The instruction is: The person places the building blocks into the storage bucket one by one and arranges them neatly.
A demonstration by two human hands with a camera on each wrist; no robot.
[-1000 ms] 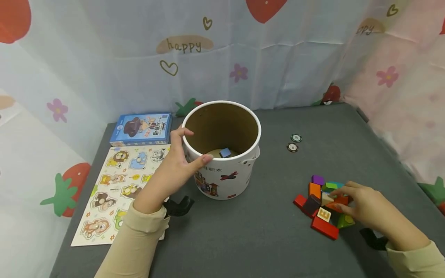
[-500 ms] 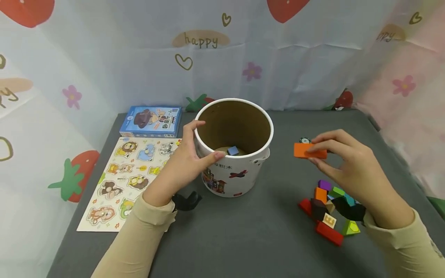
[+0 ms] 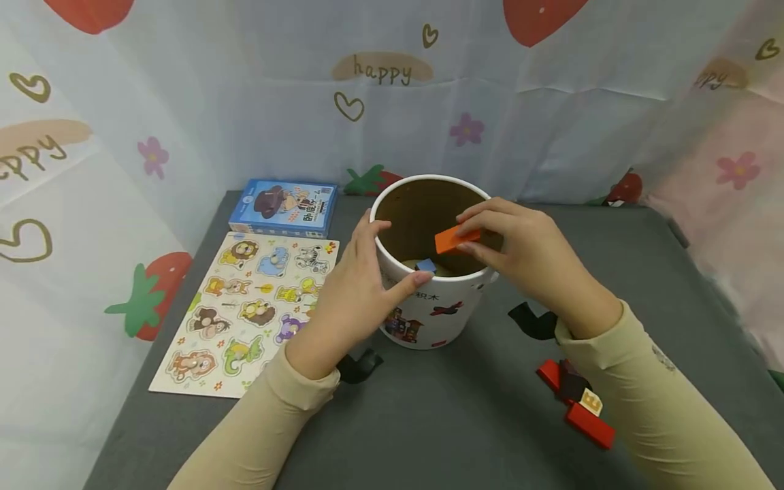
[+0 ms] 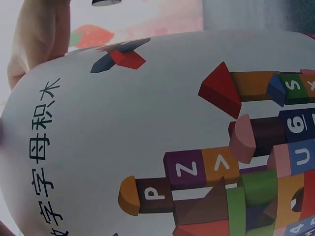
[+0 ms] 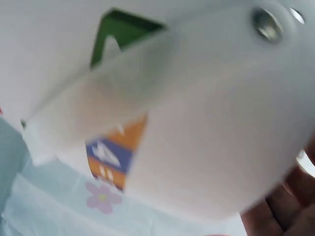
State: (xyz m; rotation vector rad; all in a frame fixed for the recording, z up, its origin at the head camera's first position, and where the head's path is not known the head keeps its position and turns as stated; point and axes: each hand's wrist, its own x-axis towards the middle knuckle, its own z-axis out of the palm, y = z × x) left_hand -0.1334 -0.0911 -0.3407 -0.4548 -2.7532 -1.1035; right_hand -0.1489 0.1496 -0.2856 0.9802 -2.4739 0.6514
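In the head view my left hand (image 3: 352, 292) grips the near left rim of a white bucket (image 3: 452, 328), thumb outside toward the front, fingertips over the rim. My right hand (image 3: 533, 255) pinches an orange block (image 3: 450, 240) between thumb and fingers, over the bucket's mouth. Inside, a blue block (image 3: 426, 265) lies on the bottom. The left wrist view is filled by the bucket's printed wall (image 4: 123, 113). A blurred stretch of bucket wall (image 5: 197, 152) fills most of the right wrist view, with part of my right hand (image 5: 270, 214) at lower right.
Several blocks lie at right: a red block (image 3: 590, 425), a dark brown block (image 3: 574, 382) and a letter E block (image 3: 591, 401); my right sleeve (image 3: 649, 381) hides others. At left are an animal puzzle board (image 3: 211, 354) and a blue box (image 3: 284, 207).
My right hand has picked the orange block from the pile and carried it left over the bucket. My left hand stays on the rim. The head view has shifted.
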